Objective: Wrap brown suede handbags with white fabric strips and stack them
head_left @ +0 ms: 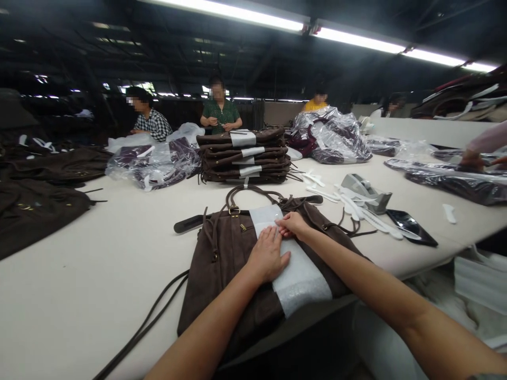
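So there's a big pale table [134, 232], and the brown handbag [225, 248] is lying flat at its near edge, right under both hands. Can't see what's inside it. A white wrap [303, 269] runs across its middle; no way to tell if it goes all the way round. Further back, one clear plastic bag [332, 137] has something dark maroon in it, and a smaller plastic cover [158, 163] off to the left has dark purple stuff showing through

Hands: the left hand [268, 256] is spread flat on the wrap, fingers close together, thumb out to the side. The right hand [292, 226] has its fingers curled in at the wrap, tips touching or nearly touching the left's. Can't tell if they're pinching anything

The forearms hide part of the handbag. Just behind it is a stack of brown bags [214, 158], partly blocking a person in green [222, 113]. Over to the right: a grey tape dispenser [366, 192], a dark phone-like slab [412, 227] and loose white strips [348, 206]
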`<state>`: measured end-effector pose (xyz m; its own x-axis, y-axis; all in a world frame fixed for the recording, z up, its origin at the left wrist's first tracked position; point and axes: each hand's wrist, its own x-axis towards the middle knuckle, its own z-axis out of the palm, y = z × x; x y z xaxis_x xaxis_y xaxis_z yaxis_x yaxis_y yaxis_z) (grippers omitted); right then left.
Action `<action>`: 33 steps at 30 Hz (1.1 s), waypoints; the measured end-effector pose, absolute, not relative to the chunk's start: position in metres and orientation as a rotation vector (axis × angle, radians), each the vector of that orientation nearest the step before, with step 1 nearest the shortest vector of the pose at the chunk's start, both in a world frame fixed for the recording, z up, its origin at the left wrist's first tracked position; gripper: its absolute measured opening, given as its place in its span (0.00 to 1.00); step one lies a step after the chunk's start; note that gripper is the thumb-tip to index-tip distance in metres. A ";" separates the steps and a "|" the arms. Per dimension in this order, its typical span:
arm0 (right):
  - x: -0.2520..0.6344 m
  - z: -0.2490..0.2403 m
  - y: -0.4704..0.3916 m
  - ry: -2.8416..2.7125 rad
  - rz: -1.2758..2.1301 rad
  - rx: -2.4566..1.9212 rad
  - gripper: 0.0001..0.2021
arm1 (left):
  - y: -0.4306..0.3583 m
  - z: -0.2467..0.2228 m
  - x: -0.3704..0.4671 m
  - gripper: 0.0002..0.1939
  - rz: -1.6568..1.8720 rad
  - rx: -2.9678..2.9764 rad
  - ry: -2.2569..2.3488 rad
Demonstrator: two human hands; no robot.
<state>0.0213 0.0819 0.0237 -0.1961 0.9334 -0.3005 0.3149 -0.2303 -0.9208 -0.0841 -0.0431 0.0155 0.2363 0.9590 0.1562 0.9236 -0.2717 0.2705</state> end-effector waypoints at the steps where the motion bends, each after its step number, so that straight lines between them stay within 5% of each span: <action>1: 0.024 0.023 0.083 -1.525 1.438 -1.530 0.15 | -0.043 0.016 -0.084 0.34 0.434 2.372 1.817; 10: 0.054 0.024 0.061 -1.879 1.193 -1.657 0.18 | -0.044 0.014 -0.086 0.32 0.472 2.389 1.812; 16: 0.064 0.022 0.037 -2.153 0.321 -1.238 0.03 | -0.043 0.013 -0.087 0.30 0.500 2.395 1.812; 22: 0.062 -0.013 0.033 -2.438 0.249 -1.005 0.23 | -0.043 0.016 -0.086 0.35 0.461 2.376 1.803; 33: 0.054 -0.002 0.057 -2.749 0.202 -1.107 0.31 | -0.035 0.009 -0.087 0.32 0.432 2.426 1.840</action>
